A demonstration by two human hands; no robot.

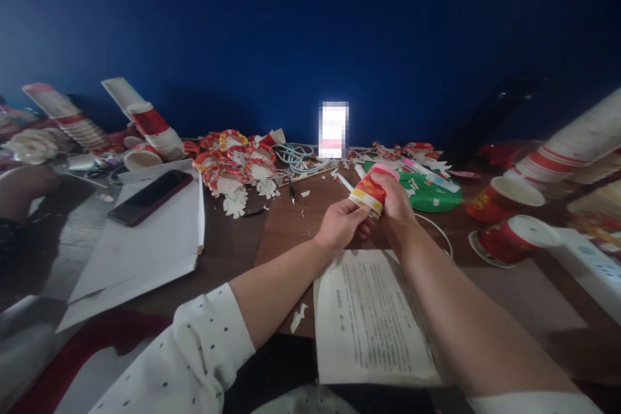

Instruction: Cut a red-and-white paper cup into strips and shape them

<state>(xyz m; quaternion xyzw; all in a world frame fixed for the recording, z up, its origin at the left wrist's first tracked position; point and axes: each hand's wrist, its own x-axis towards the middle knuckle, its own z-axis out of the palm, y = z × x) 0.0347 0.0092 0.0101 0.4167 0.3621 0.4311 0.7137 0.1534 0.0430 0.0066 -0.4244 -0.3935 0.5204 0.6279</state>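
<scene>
Both my hands hold a red and yellow paper cup tilted over the brown table. My left hand has its fingers closed round the cup's near end. From the right, my right hand wraps the cup's side, hiding part of it. A pink edge shows at the cup's far end. Just below my hands lies a printed booklet. A white pen-like stick and a green sheet with paper scraps on it lie beyond the cup.
Cut-paper flowers lie heaped left of centre. A dark phone rests on white paper. A lit screen stands at the back. Paper cups and a power strip are right; another person's arm is left.
</scene>
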